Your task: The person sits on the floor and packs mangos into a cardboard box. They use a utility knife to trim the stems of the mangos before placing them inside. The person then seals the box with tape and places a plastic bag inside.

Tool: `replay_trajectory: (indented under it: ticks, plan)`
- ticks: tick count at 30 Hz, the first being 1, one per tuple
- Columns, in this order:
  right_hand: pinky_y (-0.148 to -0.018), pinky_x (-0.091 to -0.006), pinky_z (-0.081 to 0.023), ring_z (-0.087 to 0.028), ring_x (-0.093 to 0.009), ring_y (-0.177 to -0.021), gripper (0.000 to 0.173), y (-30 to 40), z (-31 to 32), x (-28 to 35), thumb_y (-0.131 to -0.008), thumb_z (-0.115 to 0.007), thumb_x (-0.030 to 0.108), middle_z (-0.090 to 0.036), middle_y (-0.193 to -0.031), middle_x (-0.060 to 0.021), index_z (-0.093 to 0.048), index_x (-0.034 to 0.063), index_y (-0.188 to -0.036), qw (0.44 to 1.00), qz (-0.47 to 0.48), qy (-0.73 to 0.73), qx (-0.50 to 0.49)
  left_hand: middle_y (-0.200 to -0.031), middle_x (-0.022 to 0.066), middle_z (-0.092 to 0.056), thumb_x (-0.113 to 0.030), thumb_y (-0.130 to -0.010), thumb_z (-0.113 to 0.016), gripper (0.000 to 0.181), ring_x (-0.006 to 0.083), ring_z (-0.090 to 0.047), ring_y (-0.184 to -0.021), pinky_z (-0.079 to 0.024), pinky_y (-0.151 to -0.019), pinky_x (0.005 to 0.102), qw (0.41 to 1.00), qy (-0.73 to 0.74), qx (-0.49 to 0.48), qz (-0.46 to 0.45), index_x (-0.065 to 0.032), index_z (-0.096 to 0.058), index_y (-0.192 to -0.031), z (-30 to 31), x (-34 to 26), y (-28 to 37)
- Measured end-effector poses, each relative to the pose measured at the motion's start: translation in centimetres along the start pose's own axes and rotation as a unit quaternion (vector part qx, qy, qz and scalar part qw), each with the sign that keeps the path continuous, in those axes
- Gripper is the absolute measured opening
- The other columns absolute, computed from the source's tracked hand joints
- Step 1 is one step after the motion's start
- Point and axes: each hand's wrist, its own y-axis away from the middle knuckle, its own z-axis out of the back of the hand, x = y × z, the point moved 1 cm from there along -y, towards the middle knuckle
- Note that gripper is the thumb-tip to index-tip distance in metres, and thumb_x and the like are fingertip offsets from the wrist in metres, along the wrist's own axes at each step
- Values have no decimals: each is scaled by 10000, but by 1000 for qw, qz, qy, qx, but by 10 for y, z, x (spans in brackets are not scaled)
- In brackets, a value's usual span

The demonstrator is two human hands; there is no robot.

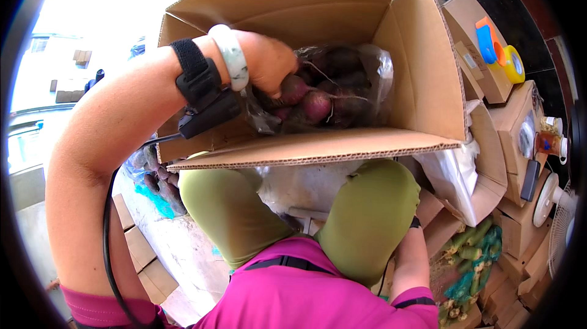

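Observation:
An open cardboard box stands in front of my knees with its flaps up. Inside it, several purple root vegetables, probably beets with thin roots, lie in a clear plastic bag. Reaching in from the left, my left hand has its thumb against one of the vegetables. Its other fingers are hidden behind the back of the hand, so a grip cannot be made out. A pale bangle and a strapped black device are on that wrist. My right hand is out of view; only the forearm shows beside my knee.
More dark roots lie on the floor at left. At right are an opened carton with white plastic sheeting, green vegetables in teal netting, stacked cartons, a tape dispenser, a yellow tape roll and a fan.

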Motion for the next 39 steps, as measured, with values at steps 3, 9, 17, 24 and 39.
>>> replay_trajectory:
  ticks: [3,9,17,24,39]
  plan:
    - [-523,-252,-447,-522,-91,-594,184,-16,-11,-25,-918,-555,147,-575,-779,-5,-555,35,-1064,1000,-27,15,3,-1133,212,-614,-291,-683,-757,637,355,-574,-1080,-458,-916,397,992,14,116,38,13,-564,-1208,-25,15,1]
    - [-529,-262,-454,-530,-97,-605,184,-37,-19,-40,-914,-558,148,-583,-786,-9,-558,34,-1059,999,-41,12,1,-1060,191,-651,-224,-688,-707,436,351,-609,-1018,-490,-860,404,980,-43,192,16,-14,-652,-1066,-79,33,-20]
    - [-537,-275,-463,-541,-104,-619,185,-71,-5,-46,-909,-562,149,-594,-796,-14,-563,32,-1053,996,8,-89,-7,-920,151,-687,-171,-708,-663,250,331,-649,-890,-517,-763,390,982,-92,162,40,-51,-712,-921,-40,17,7]
    - [-550,-246,-479,-597,-121,-654,212,50,102,151,-942,-538,248,-633,-786,-41,-592,61,-1027,984,17,-157,78,-984,177,-573,-136,-673,-677,297,353,-593,-884,-489,-788,412,991,36,-127,1,-2,-669,-938,6,25,88]
    - [-695,-372,-539,-661,-272,-584,594,211,67,534,-880,-516,519,-628,-602,-162,-659,-32,-712,756,227,613,17,-639,67,-562,-246,-803,-639,288,178,-488,-538,-414,-489,343,881,381,-269,80,40,-633,-832,2,8,58]
